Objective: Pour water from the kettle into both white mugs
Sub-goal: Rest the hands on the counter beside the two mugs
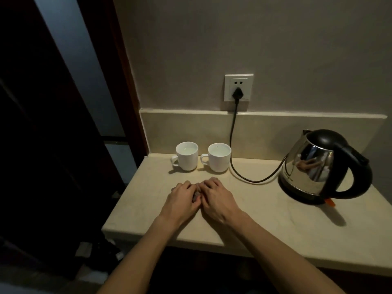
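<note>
Two white mugs stand side by side at the back of the counter, the left mug (187, 156) and the right mug (219, 157), handles pointing left. Both hold water. The steel kettle (324, 166) with black lid and handle sits on its base at the right, spout towards the wall. My left hand (182, 200) and my right hand (216, 198) rest palm down on the counter just in front of the mugs, touching each other, fingers loosely curled. A small dark shape shows between them; I cannot tell what it is.
A black cord (233, 132) runs from the wall socket (238, 87) down behind the right mug and across to the kettle base. The beige counter (265, 225) ends at its left edge by a dark doorway (53, 124). A low backsplash lines the wall.
</note>
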A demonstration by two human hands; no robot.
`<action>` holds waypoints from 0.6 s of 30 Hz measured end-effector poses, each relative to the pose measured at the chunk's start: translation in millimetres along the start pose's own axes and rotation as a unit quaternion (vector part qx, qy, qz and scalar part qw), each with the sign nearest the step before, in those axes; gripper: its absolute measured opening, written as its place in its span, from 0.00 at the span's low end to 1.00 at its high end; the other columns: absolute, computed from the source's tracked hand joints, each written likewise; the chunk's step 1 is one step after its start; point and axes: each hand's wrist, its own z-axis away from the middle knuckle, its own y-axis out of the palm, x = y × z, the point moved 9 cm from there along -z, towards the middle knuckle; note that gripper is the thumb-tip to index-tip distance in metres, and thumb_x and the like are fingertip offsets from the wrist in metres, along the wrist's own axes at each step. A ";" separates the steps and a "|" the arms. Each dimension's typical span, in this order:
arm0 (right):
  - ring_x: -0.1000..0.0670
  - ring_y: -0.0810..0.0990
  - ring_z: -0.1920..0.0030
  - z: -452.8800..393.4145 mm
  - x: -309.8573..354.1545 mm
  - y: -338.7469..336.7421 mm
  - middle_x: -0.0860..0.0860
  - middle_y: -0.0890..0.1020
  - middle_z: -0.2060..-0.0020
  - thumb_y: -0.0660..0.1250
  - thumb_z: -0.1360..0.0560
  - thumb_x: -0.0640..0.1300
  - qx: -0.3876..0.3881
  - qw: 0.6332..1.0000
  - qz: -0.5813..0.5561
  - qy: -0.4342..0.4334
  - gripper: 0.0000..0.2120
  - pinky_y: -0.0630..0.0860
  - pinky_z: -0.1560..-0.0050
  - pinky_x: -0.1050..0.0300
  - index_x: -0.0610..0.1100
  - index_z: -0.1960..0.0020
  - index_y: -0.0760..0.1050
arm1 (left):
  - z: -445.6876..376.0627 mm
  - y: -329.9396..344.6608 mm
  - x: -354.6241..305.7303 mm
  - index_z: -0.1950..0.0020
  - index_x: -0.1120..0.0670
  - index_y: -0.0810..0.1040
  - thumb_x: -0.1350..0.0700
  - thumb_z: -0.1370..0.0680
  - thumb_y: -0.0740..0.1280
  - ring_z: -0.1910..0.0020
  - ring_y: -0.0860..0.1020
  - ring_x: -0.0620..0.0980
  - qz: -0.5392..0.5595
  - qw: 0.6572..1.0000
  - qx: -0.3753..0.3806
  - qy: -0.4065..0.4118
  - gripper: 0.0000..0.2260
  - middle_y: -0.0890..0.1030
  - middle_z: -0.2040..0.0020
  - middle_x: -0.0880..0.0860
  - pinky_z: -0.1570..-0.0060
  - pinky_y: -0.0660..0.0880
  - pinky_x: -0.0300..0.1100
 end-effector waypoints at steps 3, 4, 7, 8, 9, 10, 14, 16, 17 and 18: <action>0.46 0.70 0.32 23.7 16.5 -1.5 0.48 0.79 0.37 0.55 0.19 0.53 -0.006 1.000 0.018 -0.011 0.19 0.76 0.40 0.51 0.49 0.33 0.73 | 29.9 -2.6 -2.4 0.39 0.49 0.80 0.47 0.18 0.63 0.47 0.75 0.47 0.003 1.000 -0.006 0.000 0.12 0.79 0.45 0.47 0.46 0.78 0.46; 0.46 0.71 0.32 34.6 18.8 -3.2 0.49 0.79 0.38 0.55 0.19 0.53 -0.009 1.000 0.028 -0.009 0.19 0.77 0.43 0.52 0.49 0.33 0.73 | 39.2 -1.4 -6.3 0.39 0.49 0.80 0.46 0.18 0.62 0.46 0.75 0.48 0.004 1.000 -0.008 0.003 0.13 0.79 0.45 0.47 0.46 0.78 0.46; 0.46 0.74 0.34 71.0 13.1 -11.4 0.50 0.80 0.40 0.55 0.22 0.53 -0.021 0.999 0.048 0.003 0.20 0.80 0.51 0.53 0.49 0.35 0.75 | 61.5 5.9 -30.8 0.41 0.48 0.81 0.45 0.21 0.62 0.45 0.76 0.47 0.020 0.999 -0.025 0.026 0.14 0.79 0.46 0.46 0.47 0.77 0.47; 0.47 0.75 0.34 83.8 7.0 -16.7 0.50 0.81 0.41 0.55 0.22 0.54 -0.028 0.998 0.054 0.007 0.20 0.80 0.53 0.54 0.49 0.36 0.76 | 65.9 10.0 -43.2 0.42 0.48 0.81 0.44 0.22 0.62 0.45 0.76 0.47 0.030 0.998 -0.027 0.038 0.14 0.79 0.46 0.46 0.46 0.77 0.47; 0.47 0.76 0.35 96.0 -1.3 -22.0 0.51 0.81 0.41 0.55 0.22 0.54 -0.033 0.998 0.059 0.013 0.20 0.80 0.55 0.55 0.49 0.36 0.76 | 68.6 14.2 -57.3 0.42 0.47 0.81 0.44 0.22 0.62 0.43 0.76 0.46 0.040 0.998 -0.024 0.051 0.14 0.79 0.46 0.45 0.45 0.77 0.46; 0.48 0.75 0.34 108.1 -11.7 -27.9 0.52 0.81 0.41 0.56 0.23 0.54 -0.037 0.997 0.062 0.024 0.20 0.81 0.54 0.55 0.50 0.35 0.76 | 69.6 18.9 -72.7 0.42 0.47 0.81 0.44 0.22 0.62 0.42 0.75 0.46 0.050 0.996 -0.021 0.065 0.15 0.79 0.45 0.45 0.45 0.77 0.46; 0.50 0.74 0.32 145.7 -59.3 -52.3 0.54 0.80 0.38 0.58 0.22 0.54 -0.052 0.992 0.081 0.082 0.20 0.81 0.52 0.56 0.52 0.33 0.76 | 58.6 42.6 -128.9 0.41 0.49 0.81 0.44 0.22 0.62 0.40 0.75 0.47 0.079 0.992 -0.003 0.096 0.15 0.79 0.44 0.47 0.47 0.78 0.47; 0.52 0.74 0.32 154.0 -83.2 -63.6 0.56 0.78 0.36 0.59 0.21 0.54 -0.054 0.988 0.084 0.116 0.19 0.80 0.51 0.57 0.54 0.32 0.74 | 46.1 55.7 -150.5 0.41 0.49 0.80 0.45 0.22 0.62 0.41 0.75 0.49 0.086 0.991 0.013 0.099 0.14 0.79 0.44 0.49 0.48 0.78 0.48; 0.53 0.73 0.32 154.3 -92.5 -66.9 0.56 0.77 0.36 0.58 0.21 0.54 -0.050 0.987 0.085 0.129 0.18 0.79 0.51 0.58 0.56 0.32 0.73 | 39.3 60.8 -157.2 0.41 0.49 0.80 0.46 0.22 0.62 0.41 0.75 0.50 0.086 0.991 0.021 0.098 0.14 0.78 0.45 0.49 0.48 0.78 0.49; 0.53 0.73 0.33 153.0 -101.0 -70.4 0.57 0.76 0.35 0.57 0.20 0.54 -0.046 0.985 0.085 0.140 0.18 0.78 0.50 0.58 0.57 0.31 0.72 | 31.4 65.7 -163.6 0.41 0.50 0.79 0.46 0.21 0.62 0.42 0.75 0.51 0.083 0.991 0.028 0.097 0.13 0.78 0.45 0.50 0.48 0.78 0.49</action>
